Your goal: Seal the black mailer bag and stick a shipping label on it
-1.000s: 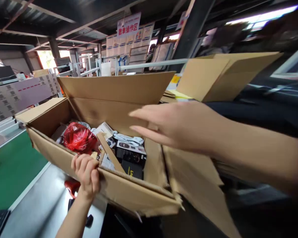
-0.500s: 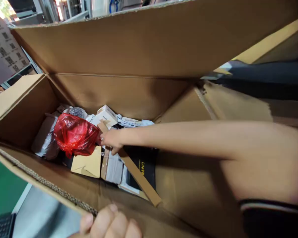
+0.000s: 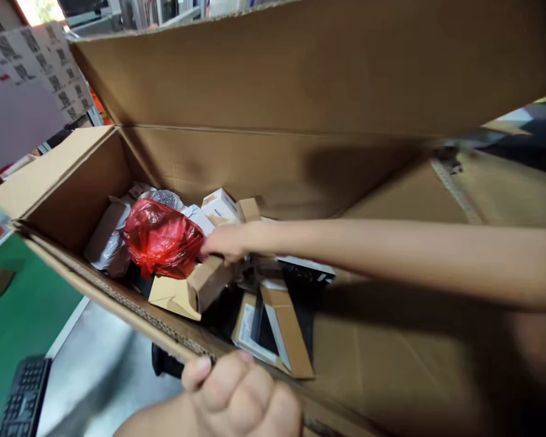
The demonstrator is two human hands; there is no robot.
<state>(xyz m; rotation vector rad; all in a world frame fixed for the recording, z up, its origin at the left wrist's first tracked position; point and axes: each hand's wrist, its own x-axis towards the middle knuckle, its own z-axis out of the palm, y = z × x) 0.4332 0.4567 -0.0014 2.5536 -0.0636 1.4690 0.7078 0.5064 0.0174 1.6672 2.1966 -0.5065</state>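
My left hand (image 3: 246,391) is closed over the near rim of a large open cardboard box (image 3: 382,358). My right hand (image 3: 227,243) reaches down inside, its fingers closed on the top of a small brown cardboard box (image 3: 209,282) that sits tilted; the fingertips are partly hidden. Just left of these fingers lies a knotted red plastic bag (image 3: 161,240). Under the small box is a yellowish carton (image 3: 173,296). A white box (image 3: 219,206) stands behind my right hand. A long brown cardboard piece (image 3: 293,334) lies slantwise to its lower right.
White wrapped packages (image 3: 107,237) fill the big box's left end. Its tall back flap (image 3: 273,79) stands up. Outside at lower left are a black keyboard (image 3: 25,394) and a green surface (image 3: 31,303). A sheet with printed codes (image 3: 40,67) is at upper left.
My right hand has shifted the small cardboard box, which now tilts against the yellowish carton. The long cardboard piece has swung steeper. The view has turned, so the box appears farther right.
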